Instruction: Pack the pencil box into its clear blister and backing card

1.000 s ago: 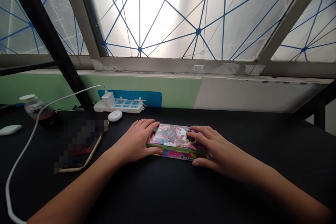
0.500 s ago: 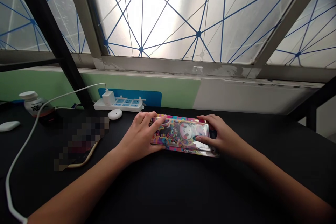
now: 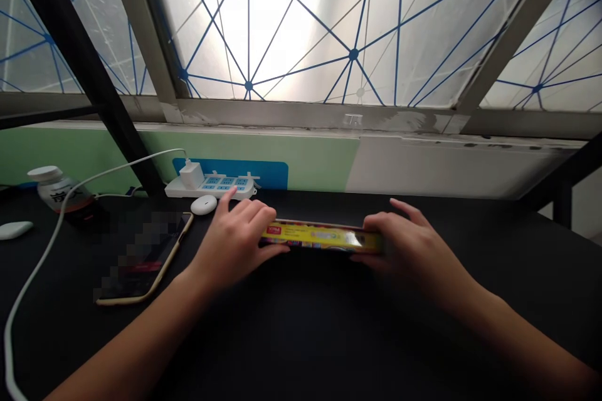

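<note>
A colourful pencil box (image 3: 320, 237) stands on its long edge on the black table, showing me a narrow yellow side with a small red label at its left end. My left hand (image 3: 235, 241) holds its left end, and my right hand (image 3: 409, 244) holds its right end. The fingers of both hands wrap around the ends, and the printed cartoon faces are turned out of sight.
Behind my left hand lie a white oval case (image 3: 204, 204) and a white power strip (image 3: 209, 187) with a plugged-in charger. A phone (image 3: 141, 257) with a pixelated screen, a capped bottle (image 3: 61, 194) and a white cable (image 3: 47, 263) are further left.
The pencil box has tipped up from lying flat, its printed face now hidden and its yellow edge toward me. Both hands have moved to its ends and turned with it.
</note>
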